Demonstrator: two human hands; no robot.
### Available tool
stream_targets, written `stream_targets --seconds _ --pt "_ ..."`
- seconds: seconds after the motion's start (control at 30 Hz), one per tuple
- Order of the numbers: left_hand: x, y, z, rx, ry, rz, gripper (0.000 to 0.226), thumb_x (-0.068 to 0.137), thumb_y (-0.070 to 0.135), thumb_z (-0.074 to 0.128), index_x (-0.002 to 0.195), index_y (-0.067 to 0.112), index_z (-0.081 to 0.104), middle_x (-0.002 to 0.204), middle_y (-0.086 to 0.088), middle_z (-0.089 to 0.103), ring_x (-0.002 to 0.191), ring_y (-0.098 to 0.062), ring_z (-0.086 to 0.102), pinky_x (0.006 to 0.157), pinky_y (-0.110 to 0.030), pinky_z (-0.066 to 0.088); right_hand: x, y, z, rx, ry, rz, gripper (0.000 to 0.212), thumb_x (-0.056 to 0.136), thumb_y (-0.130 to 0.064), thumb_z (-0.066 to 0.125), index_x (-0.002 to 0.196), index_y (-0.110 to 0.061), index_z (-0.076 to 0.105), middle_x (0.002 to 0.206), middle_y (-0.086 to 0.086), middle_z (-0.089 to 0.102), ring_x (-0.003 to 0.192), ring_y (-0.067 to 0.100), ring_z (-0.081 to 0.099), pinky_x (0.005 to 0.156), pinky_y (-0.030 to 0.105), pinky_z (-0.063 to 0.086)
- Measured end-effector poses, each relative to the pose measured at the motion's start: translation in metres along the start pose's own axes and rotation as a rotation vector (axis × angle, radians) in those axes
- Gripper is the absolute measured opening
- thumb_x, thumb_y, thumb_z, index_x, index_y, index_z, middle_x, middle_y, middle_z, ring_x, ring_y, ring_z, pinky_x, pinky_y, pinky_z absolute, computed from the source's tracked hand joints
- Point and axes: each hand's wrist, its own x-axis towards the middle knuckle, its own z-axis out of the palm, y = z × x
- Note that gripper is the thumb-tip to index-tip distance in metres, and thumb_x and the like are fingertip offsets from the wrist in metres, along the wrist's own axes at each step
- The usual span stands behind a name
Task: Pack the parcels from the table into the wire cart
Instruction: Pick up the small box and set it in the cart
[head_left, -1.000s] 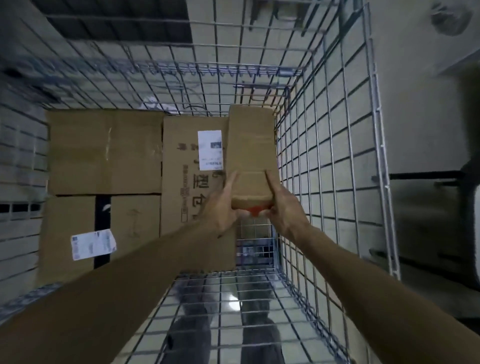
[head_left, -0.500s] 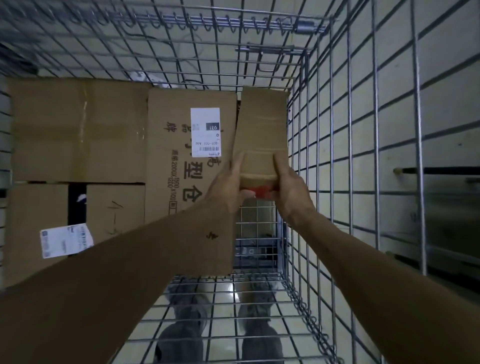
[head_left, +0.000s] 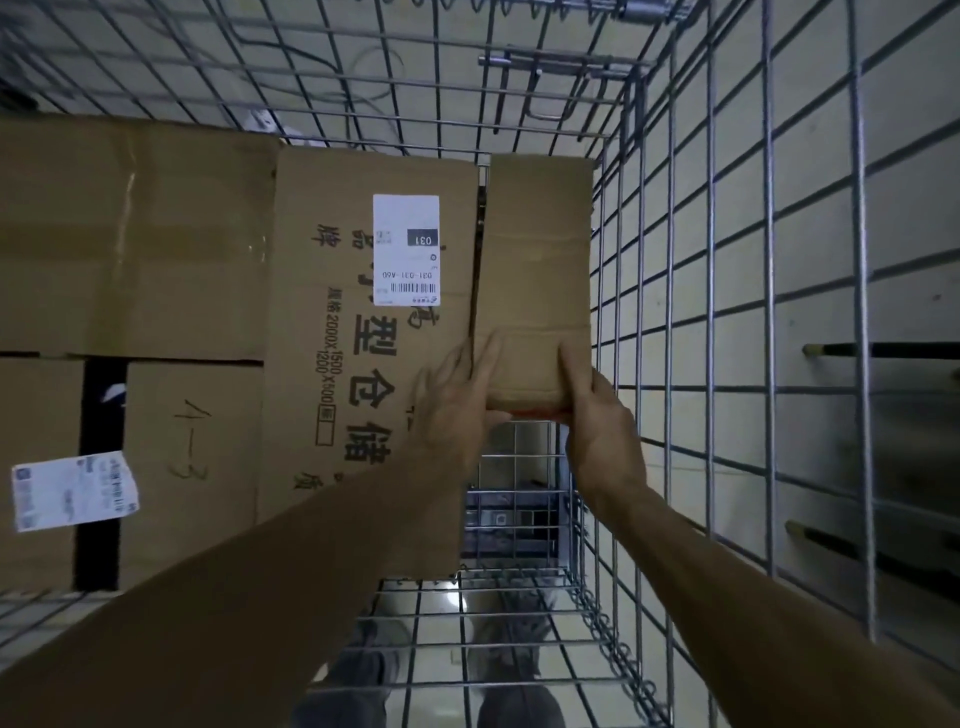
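A narrow brown cardboard parcel (head_left: 537, 270) stands inside the wire cart (head_left: 727, 322), squeezed between a large printed box (head_left: 363, 374) and the cart's right mesh wall. My left hand (head_left: 457, 410) grips its near left corner, fingers laid up the face and thumb under the edge. My right hand (head_left: 597, 421) grips its near right corner, thumb on the face. A red strip shows under the parcel's near end.
More cardboard boxes fill the cart's left side: a wide one (head_left: 130, 239) at the back left, a smaller one marked in pen (head_left: 192, 467) and one with a white label (head_left: 72, 491). Bare wire floor (head_left: 467, 649) lies below my arms.
Both hands have pushed the narrow parcel further into the gap by the right mesh wall, and it now sits straighter against the printed box. My view has moved closer.
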Motion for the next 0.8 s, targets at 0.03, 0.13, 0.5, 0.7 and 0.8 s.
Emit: stream_targets --seconds 0.03,0.13,0.5,0.7,0.8 --pt "0.0 0.001 0.0 -0.009 0.004 0.03 0.101 0.089 0.033 0.069 0.156 0.034 -0.006 0.164 -0.007 0.017 0.151 -0.022 0.012 0.121 -0.051 0.01 -0.003 -0.002 0.0 0.068 -0.004 0.039 0.05 0.093 -0.07 0.041 0.133 -0.043 0.053 0.13 -0.007 0.061 0.118 0.017 0.06 0.099 0.046 0.05" --pt "0.004 0.007 -0.008 -0.009 0.069 0.031 0.1 0.09 0.029 0.067 0.156 0.036 -0.008 0.165 -0.007 0.011 0.152 -0.022 0.005 0.121 -0.054 0.005 -0.001 -0.023 0.0 0.322 0.037 0.157 0.064 0.079 -0.084 0.048 0.121 -0.037 0.061 0.115 -0.01 0.07 0.107 0.013 0.067 0.096 0.043 0.05" --pt "0.031 0.009 0.002 0.244 -0.022 -0.036 0.081 0.099 0.026 0.055 0.158 0.024 0.001 0.165 -0.003 -0.014 0.151 -0.029 -0.016 0.122 -0.052 -0.001 0.035 -0.016 0.013 0.119 0.087 0.178 0.034 0.095 -0.057 0.034 0.097 -0.029 0.053 0.101 0.002 0.064 0.087 0.019 0.059 0.083 0.04 0.049" --pt "0.031 -0.003 0.019 0.395 0.013 0.025 0.086 0.094 0.014 0.061 0.158 0.025 0.004 0.162 -0.005 -0.025 0.149 -0.034 -0.021 0.122 -0.053 -0.001 0.061 -0.013 0.019 0.088 0.089 0.183 0.025 0.098 -0.046 0.033 0.107 -0.031 0.051 0.102 0.002 0.06 0.093 0.023 0.059 0.087 0.044 0.051" --pt "0.031 -0.003 0.007 0.344 -0.017 0.028 0.082 0.094 0.014 0.06 0.158 0.022 0.009 0.164 -0.006 -0.02 0.15 -0.031 -0.015 0.123 -0.05 0.002 0.068 -0.005 0.016 -0.026 0.029 0.177 0.039 0.093 -0.047 0.041 0.129 -0.03 0.041 0.119 0.007 0.057 0.104 0.027 0.058 0.094 0.049 0.049"
